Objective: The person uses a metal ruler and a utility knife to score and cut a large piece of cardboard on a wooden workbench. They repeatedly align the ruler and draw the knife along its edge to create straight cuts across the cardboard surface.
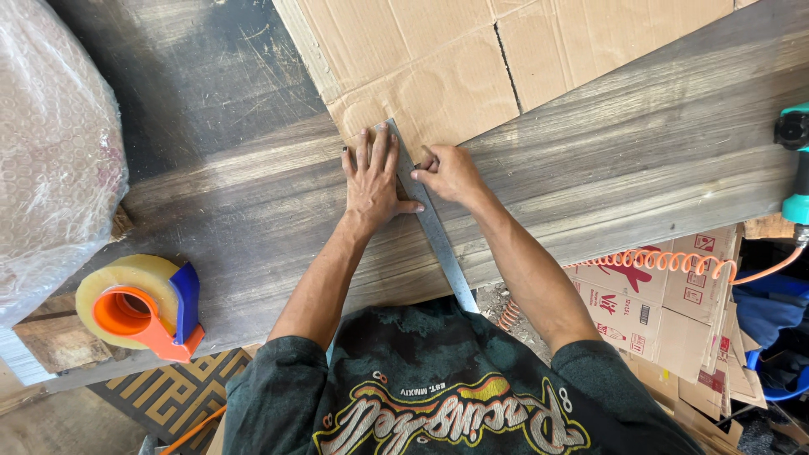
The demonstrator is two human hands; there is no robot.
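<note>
Nearby, tape dispenser (143,307); left hand (372,175) flat on ruler (431,221), right hand (451,173) clenched.

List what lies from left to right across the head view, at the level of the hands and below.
Bubble wrap roll → tape dispenser → left hand, flat on the board → metal ruler → right hand, tips at the ruler's edge → orange coiled hose → teal tool.

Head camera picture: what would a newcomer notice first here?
At the centre, the left hand lies flat on a long grey metal ruler laid across a dark wooden board, and the right hand touches the ruler's edge. At lower left, a yellowish tape roll in an orange and blue dispenser sits on the board.
</note>
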